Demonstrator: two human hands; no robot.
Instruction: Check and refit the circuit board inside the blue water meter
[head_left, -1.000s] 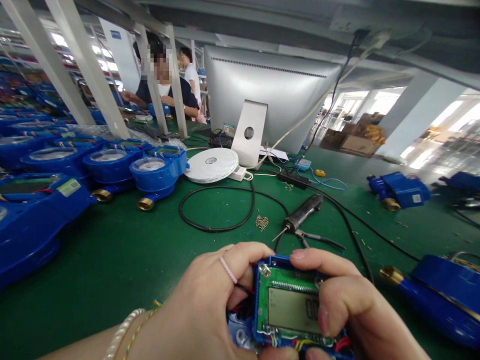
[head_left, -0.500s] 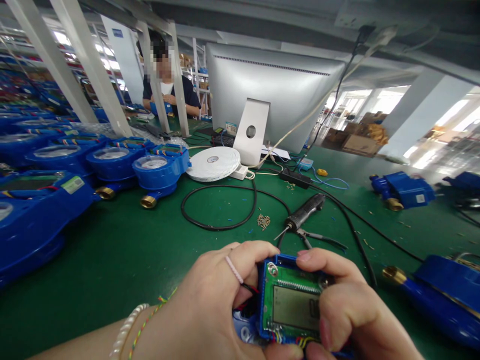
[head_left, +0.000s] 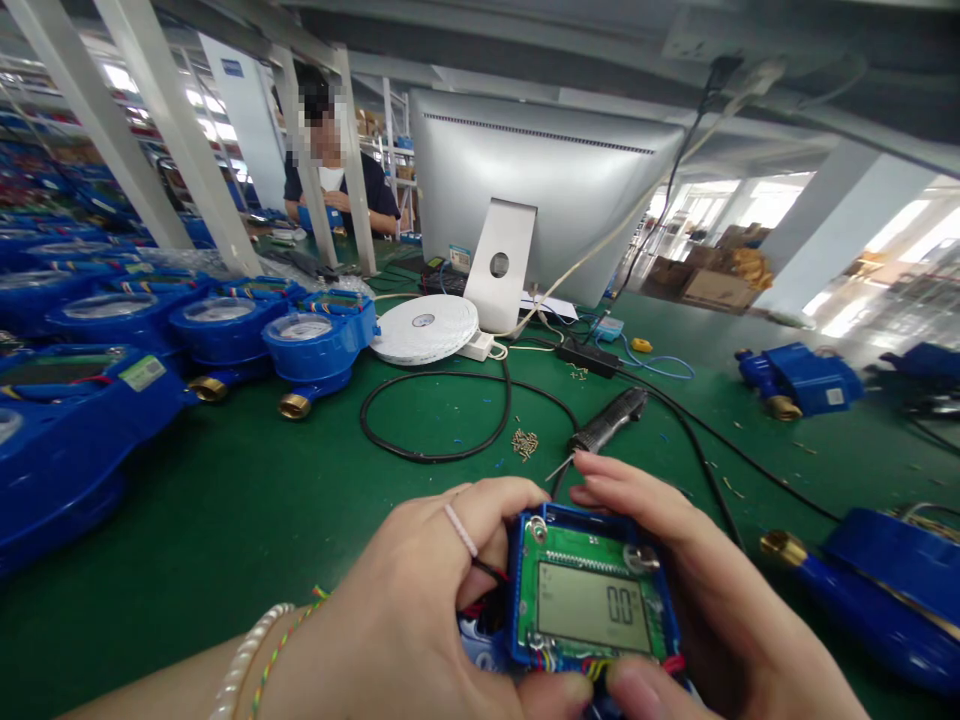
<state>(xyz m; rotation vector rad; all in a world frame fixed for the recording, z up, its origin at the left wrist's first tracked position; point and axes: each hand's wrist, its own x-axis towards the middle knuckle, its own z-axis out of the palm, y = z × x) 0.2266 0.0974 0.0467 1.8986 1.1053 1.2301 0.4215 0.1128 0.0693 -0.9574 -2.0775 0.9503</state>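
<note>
Between my hands, at the bottom middle, is a blue water meter with an open housing. Inside it sits a green circuit board whose LCD screen reads 0.0. My left hand grips the housing's left side, its thumb at the lower edge. My right hand wraps round the right side, with the thumb on the coloured wires along the bottom edge and the fingers at the far right corner. The meter's underside is hidden. Beyond my right fingertips lies a black electric screwdriver.
Several blue meters stand at the left, more lie at the right. Small screws are piled near a looped black cable. A white tape roll lies before a monitor. Behind the posts sits a person.
My right fingers have moved off the board's right part toward the far corner, uncovering the screen digits. The right thumb has come onto the bottom wires. The view has shifted slightly.
</note>
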